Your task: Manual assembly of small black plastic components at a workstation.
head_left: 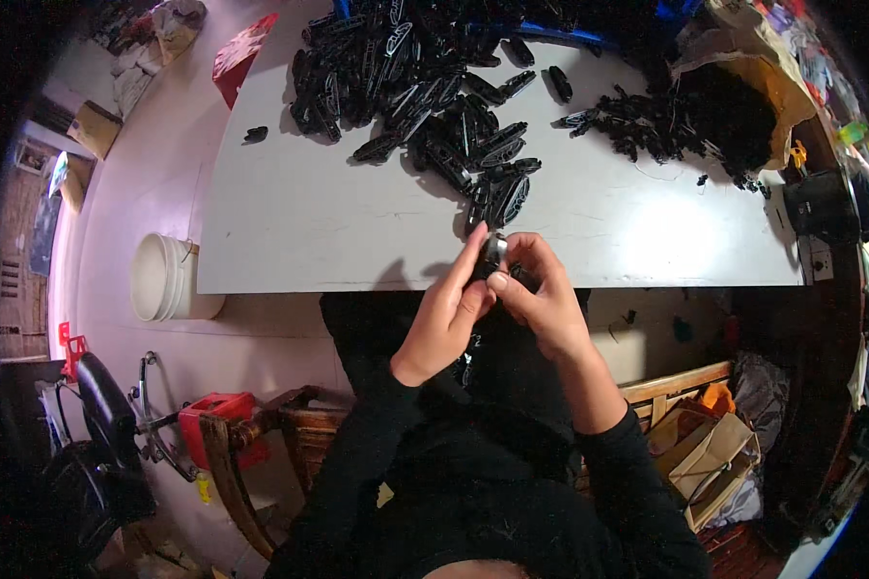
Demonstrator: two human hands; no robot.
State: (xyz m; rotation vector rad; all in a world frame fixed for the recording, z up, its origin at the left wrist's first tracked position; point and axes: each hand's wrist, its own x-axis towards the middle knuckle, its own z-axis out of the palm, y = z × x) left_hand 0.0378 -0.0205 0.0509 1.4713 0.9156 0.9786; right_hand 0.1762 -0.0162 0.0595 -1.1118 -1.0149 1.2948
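Observation:
Just over the table's front edge, my two hands meet around a small black plastic part with a shiny side. My left hand grips it from the left, fingers stretched along it and thumb beneath. From the right, my right hand pinches it between thumb and curled fingers. The hands cover much of the part, so its full shape is hidden. Directly beyond my fingertips begins a heap of long, oval black plastic pieces, some with open ribbed frames.
A pile of smaller black parts spills from a paper sack at the back right of the white table. One loose piece lies far left. A white bucket stands left; a cardboard box sits lower right.

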